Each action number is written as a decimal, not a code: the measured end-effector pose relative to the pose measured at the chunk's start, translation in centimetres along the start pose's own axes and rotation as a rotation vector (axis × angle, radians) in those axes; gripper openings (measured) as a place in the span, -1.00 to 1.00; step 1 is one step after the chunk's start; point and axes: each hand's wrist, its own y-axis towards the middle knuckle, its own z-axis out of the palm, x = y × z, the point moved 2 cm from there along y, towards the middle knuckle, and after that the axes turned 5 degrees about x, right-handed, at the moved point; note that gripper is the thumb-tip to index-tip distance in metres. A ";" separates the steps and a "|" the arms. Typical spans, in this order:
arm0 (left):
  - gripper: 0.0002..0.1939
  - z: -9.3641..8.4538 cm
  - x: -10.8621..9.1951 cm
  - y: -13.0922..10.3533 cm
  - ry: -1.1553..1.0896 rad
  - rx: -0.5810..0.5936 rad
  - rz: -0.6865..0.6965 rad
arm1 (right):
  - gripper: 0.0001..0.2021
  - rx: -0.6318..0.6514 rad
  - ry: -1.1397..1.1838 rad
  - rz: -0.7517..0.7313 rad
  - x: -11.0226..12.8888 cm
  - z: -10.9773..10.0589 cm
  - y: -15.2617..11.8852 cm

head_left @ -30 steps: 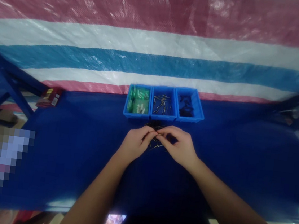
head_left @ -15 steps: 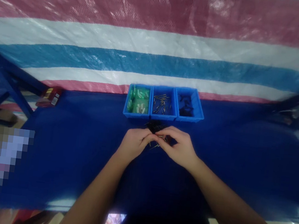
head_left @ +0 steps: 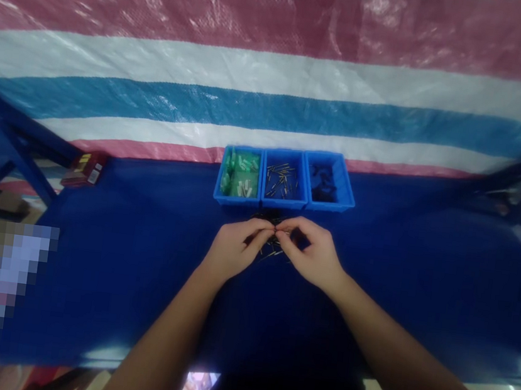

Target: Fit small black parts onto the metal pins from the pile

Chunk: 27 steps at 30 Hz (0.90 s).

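Observation:
My left hand (head_left: 235,247) and my right hand (head_left: 315,252) meet fingertip to fingertip above the dark blue table. Both are closed in a pinch, thumb against forefinger. Whatever lies between the fingertips is too small to make out. Just below and behind the fingers is a loose pile of thin, brass-coloured and dark metal pins (head_left: 272,252), partly covered by the hands. Beyond it stand three blue bins in a row. In the middle bin (head_left: 283,204) lie several similar thin metal pins.
The left bin (head_left: 235,201) contains green plastic packaging and pale small pieces; the right bin (head_left: 330,207) has dark pieces. A red box (head_left: 84,169) sits at the table's far left. Blue frame legs (head_left: 25,134) rise at both sides, before a striped plastic sheet (head_left: 271,111).
The fingertips of both hands have come into a tighter, straighter pinch against each other. My left fingers have straightened towards the right hand. The bins stay put.

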 end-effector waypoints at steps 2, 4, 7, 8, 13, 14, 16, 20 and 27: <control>-0.86 -0.1 0.0 0.0 -0.013 0.006 -0.003 | -0.88 -0.005 0.016 -0.007 -0.1 0.1 -0.1; -0.86 -0.2 -0.1 0.0 -0.018 0.012 -0.012 | -0.86 -0.011 0.021 -0.016 -0.1 0.1 -0.1; -0.85 -0.2 -0.1 0.0 -0.014 0.028 -0.024 | -0.87 -0.015 0.012 -0.039 -0.1 0.1 0.0; -0.84 -0.2 -0.1 0.0 -0.011 0.038 -0.030 | -0.87 -0.014 0.008 -0.047 -0.1 0.1 0.0; -0.82 -0.3 -0.3 0.0 0.000 0.058 -0.054 | -0.85 -0.014 -0.013 -0.087 -0.1 0.0 0.1; -0.82 -0.3 -0.3 0.0 0.003 0.058 -0.051 | -0.85 -0.015 -0.026 -0.100 -0.1 0.0 0.1; -0.81 -0.3 -0.4 0.0 0.013 0.069 -0.041 | -0.87 -0.017 -0.078 -0.147 -0.1 0.0 0.0; -0.78 -0.2 -0.4 0.0 0.026 0.088 -0.031 | -0.91 0.024 -0.191 -0.252 0.0 0.0 -0.1; -0.86 -0.1 -0.4 -0.1 -0.047 -0.001 -0.012 | -0.91 0.113 -0.234 -0.238 0.1 -0.1 -0.2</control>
